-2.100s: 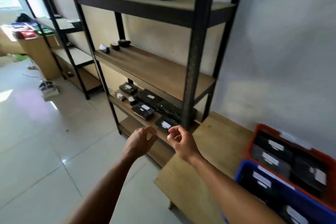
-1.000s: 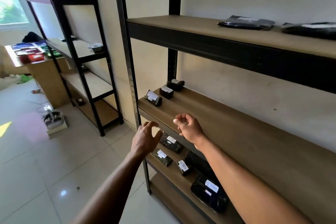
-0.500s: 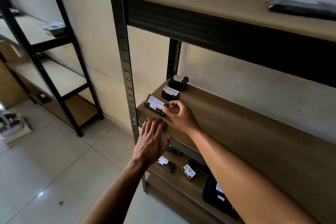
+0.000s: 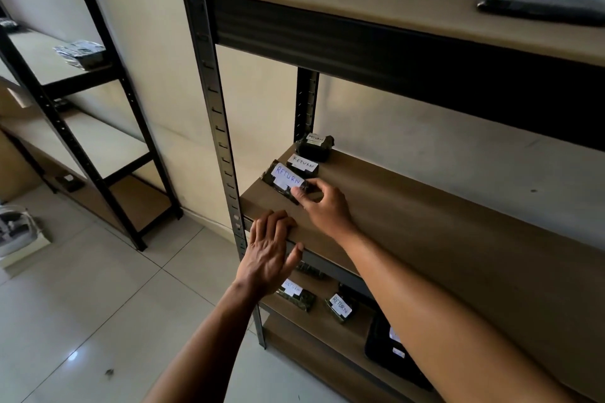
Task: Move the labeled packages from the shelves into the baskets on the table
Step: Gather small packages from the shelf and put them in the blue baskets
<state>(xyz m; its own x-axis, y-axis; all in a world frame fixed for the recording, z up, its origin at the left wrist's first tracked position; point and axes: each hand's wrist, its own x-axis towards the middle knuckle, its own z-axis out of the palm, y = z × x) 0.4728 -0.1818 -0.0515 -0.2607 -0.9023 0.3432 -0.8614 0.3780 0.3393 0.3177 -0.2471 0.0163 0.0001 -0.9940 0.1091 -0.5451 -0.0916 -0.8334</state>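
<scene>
On wooden shelf (image 4: 425, 222), right fingers (image 4: 299, 195) pinching package (image 4: 288, 178), left fingers (image 4: 271, 222) flat, tiled floor (image 4: 82, 304)

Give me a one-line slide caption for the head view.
Shelf pick: right hand pinches the front RETURN package on the middle shelf; left hand rests flat on the shelf edge.

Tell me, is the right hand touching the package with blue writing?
Touching. The head view shows the right hand pinching the near end of the blue-lettered package, with no gap between them.
</scene>
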